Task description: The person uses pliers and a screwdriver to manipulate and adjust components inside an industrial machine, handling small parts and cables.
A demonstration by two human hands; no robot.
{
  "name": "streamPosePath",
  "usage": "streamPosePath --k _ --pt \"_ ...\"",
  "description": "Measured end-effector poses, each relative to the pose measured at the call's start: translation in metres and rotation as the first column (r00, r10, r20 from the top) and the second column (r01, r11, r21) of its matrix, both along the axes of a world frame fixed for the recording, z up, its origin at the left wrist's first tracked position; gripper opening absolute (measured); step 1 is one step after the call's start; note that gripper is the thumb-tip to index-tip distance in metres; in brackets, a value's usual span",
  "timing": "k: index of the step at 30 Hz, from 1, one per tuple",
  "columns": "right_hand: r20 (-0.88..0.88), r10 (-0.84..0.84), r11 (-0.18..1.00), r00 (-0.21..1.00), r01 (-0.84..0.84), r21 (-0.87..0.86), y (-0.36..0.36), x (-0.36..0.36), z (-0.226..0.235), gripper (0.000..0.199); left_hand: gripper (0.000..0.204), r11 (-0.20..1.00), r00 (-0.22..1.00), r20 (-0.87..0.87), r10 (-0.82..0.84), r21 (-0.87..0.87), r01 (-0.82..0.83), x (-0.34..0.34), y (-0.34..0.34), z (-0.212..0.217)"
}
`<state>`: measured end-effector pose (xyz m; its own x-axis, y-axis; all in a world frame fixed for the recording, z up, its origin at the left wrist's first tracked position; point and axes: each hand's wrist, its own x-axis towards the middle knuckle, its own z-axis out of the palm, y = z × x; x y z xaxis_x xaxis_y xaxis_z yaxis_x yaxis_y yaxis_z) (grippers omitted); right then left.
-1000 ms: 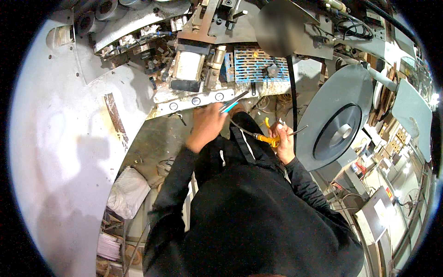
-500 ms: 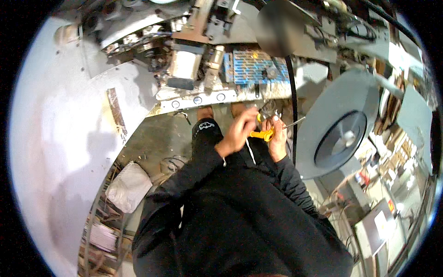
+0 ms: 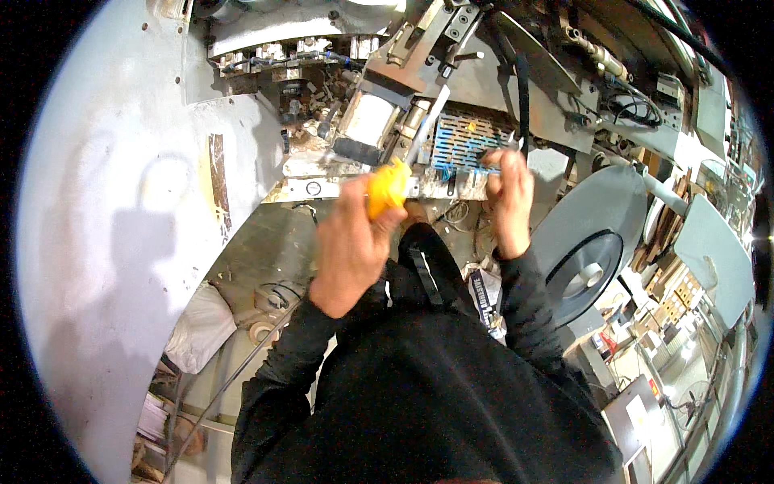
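With the left hand (image 3: 351,250) gripping the yellow-handled screwdriver (image 3: 389,185) whose shaft angles up at the machine, and the right hand (image 3: 506,202) pinching a small metal part (image 3: 509,147) against the blue perforated plate (image 3: 463,143), steady pressure along the shaft seems wise.

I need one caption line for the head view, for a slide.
Left hand grips a yellow-handled screwdriver while the right hand reaches the blue grille.

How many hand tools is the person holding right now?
2. A yellow-handled screwdriver in the left hand, shaft pointing up at the machine; a small metal tool in the right hand by the blue perforated panel. Others may be hidden.
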<state>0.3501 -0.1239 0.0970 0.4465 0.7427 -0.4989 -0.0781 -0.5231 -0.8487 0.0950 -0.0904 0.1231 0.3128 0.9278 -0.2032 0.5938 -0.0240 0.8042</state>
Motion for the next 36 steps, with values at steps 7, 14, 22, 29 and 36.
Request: streamPosePath --k 7,14,22,29,36 --pt "0.178 -0.107 0.956 0.978 0.053 0.289 0.075 0.057 -0.021 0.04 0.048 0.99 0.848 -0.522 -0.096 0.035 0.134 0.039 0.105 0.064" --pt "0.815 -0.011 0.995 0.579 -0.075 0.067 0.098 0.085 -0.055 0.054 0.064 0.957 0.66 -0.741 -0.124 0.087 0.278 0.078 0.154 0.1" --pt "0.774 0.125 0.983 0.62 -0.181 -0.014 0.088 0.091 -0.084 0.036 0.061 0.66 0.403 -0.901 -0.162 0.205 0.723 0.146 0.214 0.118" --pt "0.713 0.1 0.985 0.694 -0.169 0.026 0.08 0.11 -0.087 0.024 0.054 0.723 0.386 -0.897 -0.217 0.118 0.681 0.201 0.2 0.129" --pt "0.665 0.075 0.98 0.743 -0.179 0.09 0.08 0.117 -0.084 0.025 0.057 0.671 0.195 -0.948 -0.253 -0.027 0.741 0.25 0.211 0.104"
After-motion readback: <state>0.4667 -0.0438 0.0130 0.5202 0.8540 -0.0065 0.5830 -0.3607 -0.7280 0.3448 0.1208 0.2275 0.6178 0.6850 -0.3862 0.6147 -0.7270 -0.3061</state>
